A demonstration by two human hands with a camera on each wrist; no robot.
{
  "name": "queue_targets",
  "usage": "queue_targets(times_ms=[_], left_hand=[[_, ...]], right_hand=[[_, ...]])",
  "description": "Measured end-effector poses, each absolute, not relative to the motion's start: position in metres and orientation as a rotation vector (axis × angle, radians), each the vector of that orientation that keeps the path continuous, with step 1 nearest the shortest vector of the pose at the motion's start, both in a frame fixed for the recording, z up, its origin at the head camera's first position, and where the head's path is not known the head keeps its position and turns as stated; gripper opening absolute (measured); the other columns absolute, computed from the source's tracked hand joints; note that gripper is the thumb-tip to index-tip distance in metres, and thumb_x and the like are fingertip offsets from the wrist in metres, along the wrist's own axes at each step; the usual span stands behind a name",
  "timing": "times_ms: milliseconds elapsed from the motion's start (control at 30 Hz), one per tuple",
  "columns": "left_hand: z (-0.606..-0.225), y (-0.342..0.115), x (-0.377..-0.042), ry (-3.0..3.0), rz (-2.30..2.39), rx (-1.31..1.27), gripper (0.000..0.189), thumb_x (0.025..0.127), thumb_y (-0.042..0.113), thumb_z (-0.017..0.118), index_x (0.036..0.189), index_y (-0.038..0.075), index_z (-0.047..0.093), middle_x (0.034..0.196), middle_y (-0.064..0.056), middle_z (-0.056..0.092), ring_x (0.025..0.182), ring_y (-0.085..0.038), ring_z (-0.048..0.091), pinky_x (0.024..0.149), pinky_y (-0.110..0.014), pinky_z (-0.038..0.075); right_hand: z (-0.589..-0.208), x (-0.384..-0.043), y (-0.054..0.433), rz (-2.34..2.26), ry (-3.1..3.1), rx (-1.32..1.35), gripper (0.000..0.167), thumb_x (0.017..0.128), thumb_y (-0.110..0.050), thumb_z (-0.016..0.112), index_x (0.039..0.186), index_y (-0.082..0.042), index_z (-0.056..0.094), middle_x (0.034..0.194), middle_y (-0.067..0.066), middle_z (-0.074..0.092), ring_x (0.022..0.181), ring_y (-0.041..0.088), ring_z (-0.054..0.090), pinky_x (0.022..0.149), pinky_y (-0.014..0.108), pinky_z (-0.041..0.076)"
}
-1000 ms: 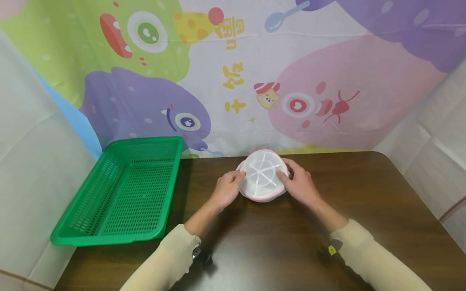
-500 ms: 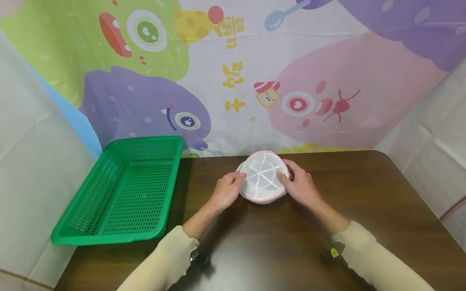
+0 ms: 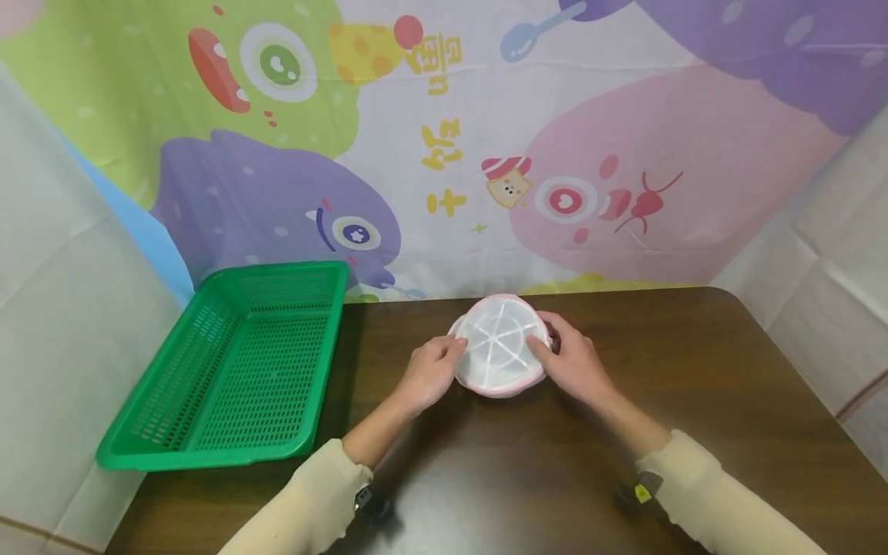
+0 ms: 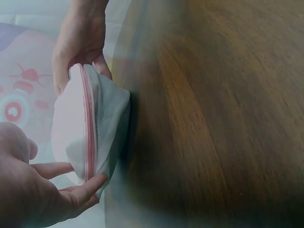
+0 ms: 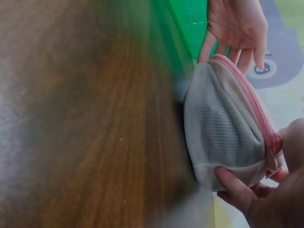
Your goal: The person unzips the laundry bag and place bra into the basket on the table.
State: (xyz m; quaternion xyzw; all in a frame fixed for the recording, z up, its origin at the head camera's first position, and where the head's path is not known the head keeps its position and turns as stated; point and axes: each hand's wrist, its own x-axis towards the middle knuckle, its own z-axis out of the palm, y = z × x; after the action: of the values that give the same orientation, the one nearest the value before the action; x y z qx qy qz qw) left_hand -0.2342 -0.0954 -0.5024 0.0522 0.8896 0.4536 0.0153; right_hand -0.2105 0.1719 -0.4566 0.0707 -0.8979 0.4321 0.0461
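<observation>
A round white mesh laundry bag [image 3: 496,347] with a pink zip round its edge is held near the table's far side. White strips cross its top like spokes. My left hand [image 3: 432,371] holds its left edge; in the left wrist view, fingers [image 4: 85,187] lie on both sides of the rim, with the thumb apart. On the opposite edge, my right hand [image 3: 572,358] grips with the thumb on top and fingers beneath. The right wrist view shows the bag's mesh side [image 5: 223,114] and a zip pull [image 5: 271,161] near the right fingers.
At the left stands a green plastic basket [image 3: 326,378] with slotted walls and nothing in it. The dark wooden table [image 3: 513,478] meets a cartoon-printed cloth [image 3: 479,254] at the back. Pale cloth walls [image 3: 832,254] flank both sides.
Both hands and the laundry bag have come slightly nearer to me over the last half second. The grip looks the same, and the basket stays put.
</observation>
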Motion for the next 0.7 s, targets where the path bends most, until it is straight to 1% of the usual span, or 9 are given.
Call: queue_targets(times_ms=[133, 267, 300, 367, 467, 500, 567, 667, 700], left_hand=[[-0.498, -0.097, -0.23, 2.771, 1.403, 0.195, 0.064, 0.115, 0.059, 0.051, 0.148, 0.009, 0.074, 0.157, -0.015, 0.071, 0.15, -0.036, 0.065, 0.124, -0.052, 0.054], [-0.486, -0.096, -0.221, 2.724, 1.436, 0.186, 0.061, 0.115, 0.054, 0.052, 0.149, 0.007, 0.073, 0.159, -0.018, 0.069, 0.153, -0.039, 0.062, 0.128, -0.057, 0.05], [-0.489, -0.096, -0.222, 2.748, 1.413, 0.194, 0.06, 0.116, 0.054, 0.051, 0.147, 0.008, 0.074, 0.158, -0.018, 0.07, 0.151, -0.04, 0.064, 0.125, -0.056, 0.052], [-0.492, -0.096, -0.223, 2.737, 1.42, 0.183, 0.059, 0.115, 0.054, 0.053, 0.147, 0.01, 0.075, 0.158, -0.013, 0.07, 0.152, -0.037, 0.063, 0.127, -0.056, 0.051], [-0.52, -0.1, -0.24, 2.762, 1.371, 0.186, 0.061, 0.114, 0.062, 0.053, 0.147, 0.016, 0.076, 0.157, -0.006, 0.072, 0.15, -0.028, 0.066, 0.125, -0.05, 0.054], [-0.514, -0.1, -0.235, 2.766, 1.366, 0.188, 0.06, 0.114, 0.059, 0.053, 0.147, 0.014, 0.076, 0.155, -0.007, 0.073, 0.148, -0.029, 0.067, 0.124, -0.051, 0.055], [-0.493, -0.097, -0.222, 2.73, 1.391, 0.171, 0.056, 0.115, 0.052, 0.054, 0.147, 0.01, 0.075, 0.155, -0.01, 0.073, 0.149, -0.031, 0.066, 0.127, -0.053, 0.052], [-0.455, -0.092, -0.196, 2.703, 1.421, 0.183, 0.051, 0.116, 0.039, 0.055, 0.145, 0.002, 0.074, 0.15, -0.02, 0.074, 0.146, -0.04, 0.067, 0.126, -0.059, 0.051], [-0.445, -0.091, -0.188, 2.725, 1.414, 0.215, 0.053, 0.116, 0.039, 0.053, 0.143, -0.001, 0.075, 0.147, -0.022, 0.075, 0.143, -0.042, 0.068, 0.123, -0.06, 0.053]], right_hand=[[-0.456, -0.207, 0.172, 1.311, -2.744, 0.214, 0.05, 0.111, -0.028, 0.071, 0.156, -0.009, 0.062, 0.136, 0.02, 0.078, 0.116, 0.032, 0.074, 0.101, 0.045, 0.057], [-0.455, -0.204, 0.173, 1.313, -2.745, 0.215, 0.049, 0.111, -0.028, 0.072, 0.155, -0.01, 0.063, 0.135, 0.02, 0.078, 0.117, 0.033, 0.074, 0.103, 0.048, 0.057], [-0.454, -0.203, 0.173, 1.313, -2.744, 0.216, 0.049, 0.111, -0.027, 0.072, 0.155, -0.01, 0.063, 0.135, 0.02, 0.078, 0.117, 0.033, 0.074, 0.103, 0.048, 0.056], [-0.454, -0.201, 0.173, 1.318, -2.742, 0.219, 0.048, 0.111, -0.027, 0.072, 0.155, -0.009, 0.063, 0.135, 0.02, 0.078, 0.117, 0.033, 0.074, 0.103, 0.048, 0.056], [-0.454, -0.199, 0.174, 1.321, -2.746, 0.217, 0.049, 0.111, -0.027, 0.072, 0.155, -0.009, 0.063, 0.134, 0.02, 0.078, 0.117, 0.032, 0.073, 0.103, 0.047, 0.056], [-0.454, -0.198, 0.174, 1.319, -2.749, 0.216, 0.049, 0.111, -0.027, 0.072, 0.155, -0.009, 0.063, 0.134, 0.02, 0.078, 0.117, 0.032, 0.073, 0.102, 0.047, 0.056], [-0.455, -0.197, 0.174, 1.314, -2.757, 0.215, 0.049, 0.111, -0.028, 0.072, 0.155, -0.009, 0.062, 0.135, 0.02, 0.077, 0.117, 0.033, 0.073, 0.103, 0.047, 0.056], [-0.455, -0.196, 0.175, 1.31, -2.765, 0.219, 0.049, 0.111, -0.027, 0.072, 0.156, -0.009, 0.062, 0.137, 0.021, 0.077, 0.119, 0.033, 0.073, 0.103, 0.048, 0.057], [-0.455, -0.196, 0.175, 1.312, -2.766, 0.224, 0.049, 0.111, -0.027, 0.072, 0.155, -0.008, 0.062, 0.138, 0.021, 0.077, 0.119, 0.034, 0.073, 0.103, 0.048, 0.057]])
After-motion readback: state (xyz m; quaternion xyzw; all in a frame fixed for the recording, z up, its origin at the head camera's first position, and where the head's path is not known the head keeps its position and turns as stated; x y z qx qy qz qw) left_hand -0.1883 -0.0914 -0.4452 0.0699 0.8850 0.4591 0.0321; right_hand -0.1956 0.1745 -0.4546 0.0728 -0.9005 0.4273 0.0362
